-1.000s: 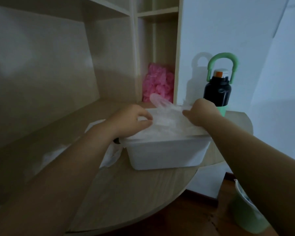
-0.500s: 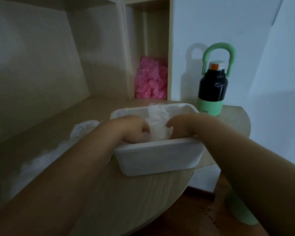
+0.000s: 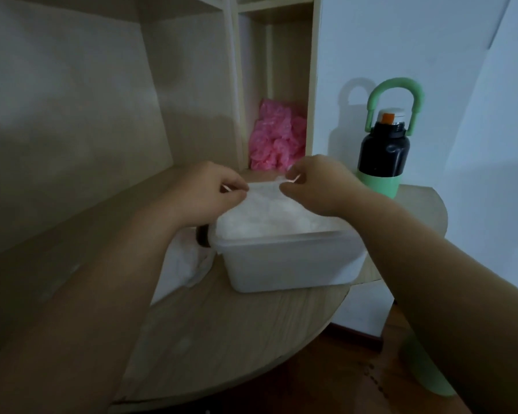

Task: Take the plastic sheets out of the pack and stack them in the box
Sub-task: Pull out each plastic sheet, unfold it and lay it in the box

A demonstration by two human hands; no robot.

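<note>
Your left hand [image 3: 204, 195] and right hand [image 3: 314, 186] pinch the far corners of a likely limp, slippery plastic sheet [image 3: 269, 206] over the box [image 3: 290, 264].

I see my left hand [image 3: 205, 194] and right hand [image 3: 317, 183] each pinching a far corner of a thin white plastic sheet [image 3: 266, 204], spread over the full white box [image 3: 290, 264] on the rounded wooden tabletop [image 3: 237, 339]. A crumpled white pack [image 3: 183, 264] lies just left of the box. A black-and-green bottle [image 3: 383, 150] stands behind, to the right.
</note>
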